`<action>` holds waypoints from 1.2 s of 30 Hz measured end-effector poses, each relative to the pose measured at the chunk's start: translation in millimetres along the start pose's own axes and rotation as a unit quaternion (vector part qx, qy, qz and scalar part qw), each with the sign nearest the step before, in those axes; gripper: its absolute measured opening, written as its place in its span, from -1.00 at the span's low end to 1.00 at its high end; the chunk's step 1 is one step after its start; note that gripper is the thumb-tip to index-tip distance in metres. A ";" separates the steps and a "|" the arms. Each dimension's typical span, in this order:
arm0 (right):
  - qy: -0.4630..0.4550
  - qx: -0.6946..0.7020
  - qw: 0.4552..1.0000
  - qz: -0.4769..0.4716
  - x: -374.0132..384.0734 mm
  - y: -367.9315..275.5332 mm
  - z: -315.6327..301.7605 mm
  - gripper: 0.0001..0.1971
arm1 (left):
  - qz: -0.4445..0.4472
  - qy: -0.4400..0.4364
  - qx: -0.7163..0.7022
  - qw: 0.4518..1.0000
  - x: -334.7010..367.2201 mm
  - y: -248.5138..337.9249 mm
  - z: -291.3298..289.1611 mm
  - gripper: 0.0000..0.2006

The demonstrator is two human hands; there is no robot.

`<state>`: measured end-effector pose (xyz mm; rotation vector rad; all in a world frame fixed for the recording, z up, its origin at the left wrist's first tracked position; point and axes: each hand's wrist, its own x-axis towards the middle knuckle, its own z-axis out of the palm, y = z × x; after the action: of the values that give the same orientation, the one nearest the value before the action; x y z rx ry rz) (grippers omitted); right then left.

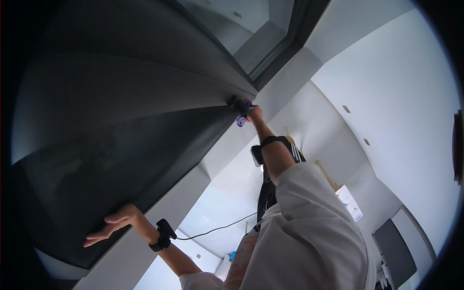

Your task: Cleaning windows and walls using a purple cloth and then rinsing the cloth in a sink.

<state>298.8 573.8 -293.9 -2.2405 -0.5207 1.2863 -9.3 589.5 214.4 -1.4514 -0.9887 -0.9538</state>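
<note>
My right hand [254, 114] is stretched out to the far corner of a large dark panel [145, 145], close to a dark-framed window. Its fingers are closed round a bunched purple cloth [241, 120], part of which hangs below the fist. A small black piece [234, 101] shows just beyond the cloth; I cannot make out what it is. At the lower left my left hand [113, 224] lies over the panel's glossy lower part with fingers extended and thumb apart. It holds nothing. Whether its palm touches the surface is hidden.
A dark window frame [275, 60] with glass borders the panel's far end. A pale ledge [186, 186] runs along the panel's near side. Black bands with small devices [164, 232] sit on both wrists, and a thin cable [217, 228] trails from the left one. White walls stand at right.
</note>
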 end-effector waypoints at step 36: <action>-0.058 0.360 0.929 -0.058 -141.3 -66.1 0.2 -0.72 | 0.000 0.007 0.028 1.000 8.8 -23.6 -19.2 -0.38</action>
<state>225.6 549.0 -158.4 -1.5094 -0.1664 1.2827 -29.4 572.7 232.1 -1.3973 -0.9972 -0.9280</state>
